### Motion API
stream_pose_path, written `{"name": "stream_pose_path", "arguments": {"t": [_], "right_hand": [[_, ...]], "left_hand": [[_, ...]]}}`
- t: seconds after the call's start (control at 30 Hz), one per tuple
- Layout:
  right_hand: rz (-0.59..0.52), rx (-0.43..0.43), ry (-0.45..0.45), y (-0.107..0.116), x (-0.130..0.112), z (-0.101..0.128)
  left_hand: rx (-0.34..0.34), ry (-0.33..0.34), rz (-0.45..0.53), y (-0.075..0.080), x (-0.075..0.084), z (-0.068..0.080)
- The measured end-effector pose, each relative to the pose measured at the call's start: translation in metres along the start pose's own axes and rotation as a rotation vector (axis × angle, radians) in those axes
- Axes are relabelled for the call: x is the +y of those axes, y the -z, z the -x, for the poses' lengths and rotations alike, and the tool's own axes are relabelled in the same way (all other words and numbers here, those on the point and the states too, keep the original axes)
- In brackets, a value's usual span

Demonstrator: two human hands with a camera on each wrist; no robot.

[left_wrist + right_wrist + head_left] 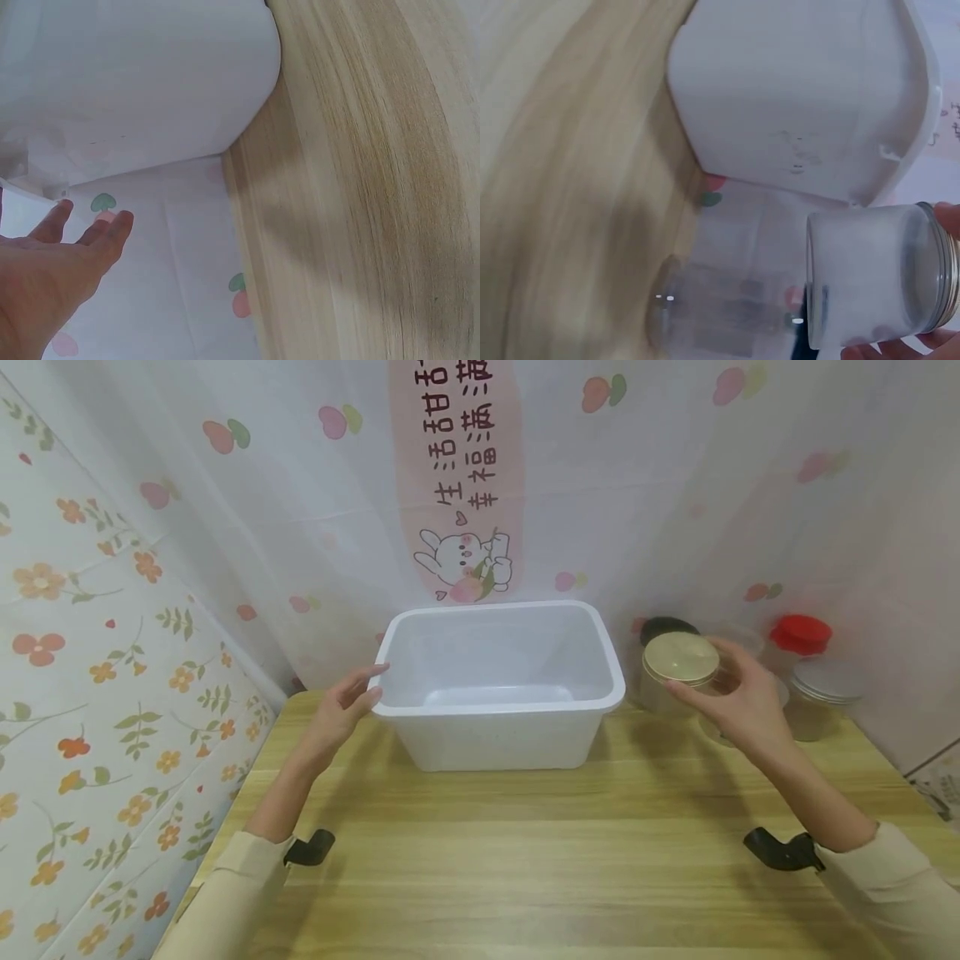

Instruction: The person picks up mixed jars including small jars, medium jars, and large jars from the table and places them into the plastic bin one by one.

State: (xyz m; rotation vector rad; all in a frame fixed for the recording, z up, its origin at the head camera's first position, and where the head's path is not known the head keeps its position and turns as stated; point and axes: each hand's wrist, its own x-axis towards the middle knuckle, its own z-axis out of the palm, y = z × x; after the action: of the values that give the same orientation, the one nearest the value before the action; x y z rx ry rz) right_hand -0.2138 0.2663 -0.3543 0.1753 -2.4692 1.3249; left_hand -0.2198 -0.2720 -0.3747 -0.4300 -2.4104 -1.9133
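Head view, tub: a white plastic tub (pixel 498 681) stands on the wooden counter (pixel 525 852) against the back wall.
Head view, left grip: the left hand (pixel 341 710) is at the tub's left rim, fingers straight and apart, holding nothing.
Head view, right grip: the right hand (pixel 738 693) is clamped on a jar (pixel 678 672) with a gold lid, lifted just right of the tub.
Head view, other jars: a red-lidded jar (pixel 799 635), a silver-lidded jar (pixel 825 693) and a dark-lidded jar (pixel 663 628) stand right of the tub.
Left wrist view: open fingers (pixel 112 232) lie beside the tub's wall (pixel 150 82); whether they touch it I cannot tell.
Right wrist view: the frosted jar (pixel 870 274) is held off the counter beside the tub's corner (pixel 802 97), fingertips (pixel 949 221) at its lid; a clear jar (pixel 720 307) stands below it.
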Motion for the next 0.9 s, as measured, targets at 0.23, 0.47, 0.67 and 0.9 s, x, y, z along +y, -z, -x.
{"name": "stream_pose_path", "arguments": {"t": [0.23,0.47,0.67,0.9], "right_hand": [[-0.05,0.022,0.058,-0.003,-0.016,-0.009],[-0.037,0.039,0.096,-0.008,-0.022,-0.017],[-0.032,0.051,0.146,-0.01,-0.027,-0.026],[-0.025,0.061,0.2,-0.009,-0.036,-0.031]], "left_hand": [[-0.005,-0.008,0.007,0.0,0.0,0.002],[-0.017,-0.004,0.019,0.0,0.001,0.001],[-0.022,0.0,0.017,0.0,0.001,0.001],[-0.026,0.004,0.012,0.0,0.0,0.001]]}}
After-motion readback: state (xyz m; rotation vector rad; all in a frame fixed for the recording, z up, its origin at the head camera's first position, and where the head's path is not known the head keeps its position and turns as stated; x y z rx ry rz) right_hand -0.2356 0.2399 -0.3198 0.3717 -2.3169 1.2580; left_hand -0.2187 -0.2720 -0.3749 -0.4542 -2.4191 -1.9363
